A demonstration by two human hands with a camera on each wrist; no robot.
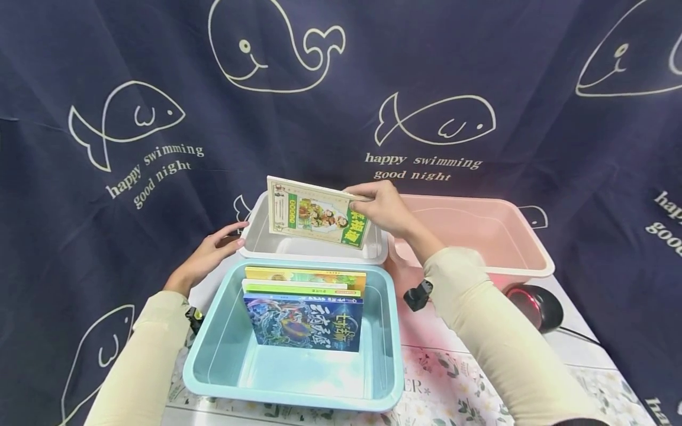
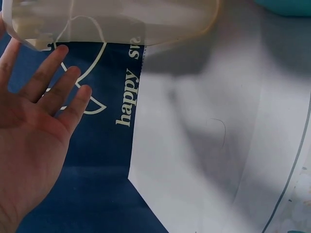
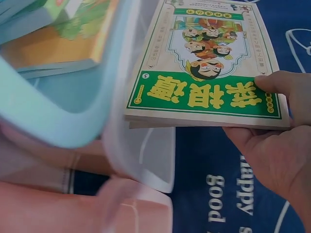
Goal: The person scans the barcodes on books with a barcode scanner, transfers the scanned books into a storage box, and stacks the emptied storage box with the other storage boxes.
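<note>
Right now the picture book (image 1: 319,213) is held over the white bin (image 1: 309,249), its long axis running left to right and dipping towards the right. The cover faces the near side; the green title band is at the right end, under the gripping hand, and the other short end points left and slightly up. I cannot tell whether its lower edge dips below the rim.

The right hand (image 1: 385,207) pinches the book's title end, thumb on the cover and fingers behind. The left hand (image 1: 210,251) has its fingers spread and fairly straight, the tips at the left end of the white bin's rim.

On the near side, the blue bin (image 1: 290,401) sits close against the white one, lying between it and the person. Books stand upright inside it, long sides running left to right: a blue book (image 1: 301,325) nearest, thin green and white edges behind, then a yellow book (image 1: 341,279) farthest. The pink bin (image 1: 479,231) lies to the right, its left end close beside the white bin, and the right forearm passes in front of its near left part. Nearer and right is a black mouse (image 1: 546,307); a dark blue curtain (image 1: 330,124) with fish drawings hangs at the far side.
</note>
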